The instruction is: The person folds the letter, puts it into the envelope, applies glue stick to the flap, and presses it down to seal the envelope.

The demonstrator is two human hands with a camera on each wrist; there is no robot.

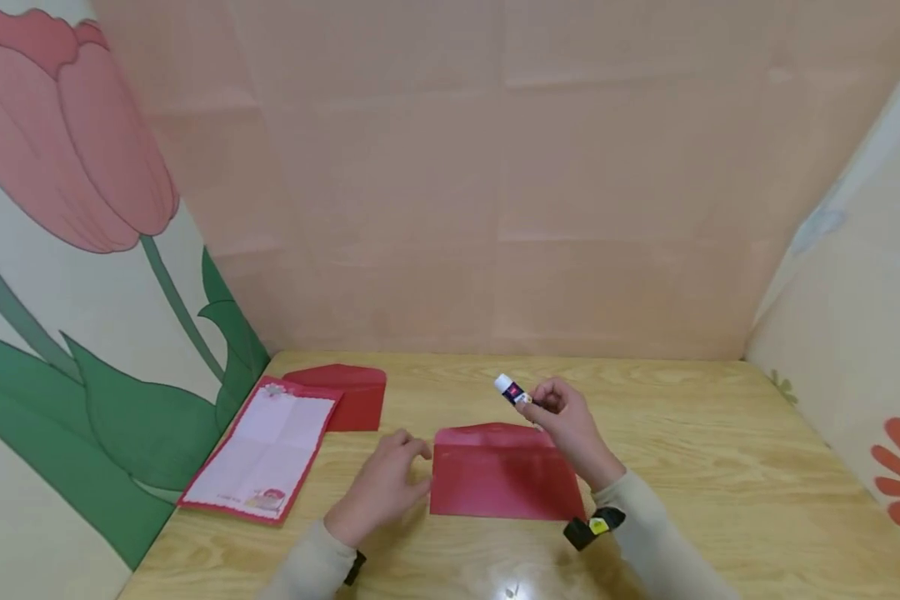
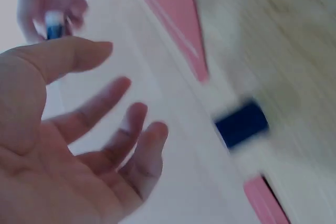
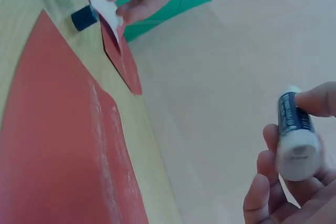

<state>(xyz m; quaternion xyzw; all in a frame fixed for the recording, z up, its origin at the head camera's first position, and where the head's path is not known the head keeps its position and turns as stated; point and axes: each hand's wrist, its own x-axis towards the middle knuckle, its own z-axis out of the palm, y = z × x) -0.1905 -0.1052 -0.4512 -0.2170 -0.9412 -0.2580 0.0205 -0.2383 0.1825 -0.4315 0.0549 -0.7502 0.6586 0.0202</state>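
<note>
My right hand (image 1: pixel 576 433) holds a glue stick (image 1: pixel 513 390) with a white end and a dark blue label, raised above the upper right corner of a red envelope (image 1: pixel 502 487). The envelope lies flap up on the table, and whitish streaks run along its flap (image 3: pixel 107 156) in the right wrist view. At the envelope's left edge is my left hand (image 1: pixel 384 482), its fingers loosely bent and holding nothing in the left wrist view. A dark blue cap (image 2: pixel 241 123) stands on the table near that hand; the head view does not show it.
On the left lies a pink-white letter sheet (image 1: pixel 270 450) with a red border, overlapping a second red envelope (image 1: pixel 360 404). The wooden table (image 1: pixel 690 467) meets a plain beige wall (image 1: pixel 495 208) behind, with flower-painted walls on both sides.
</note>
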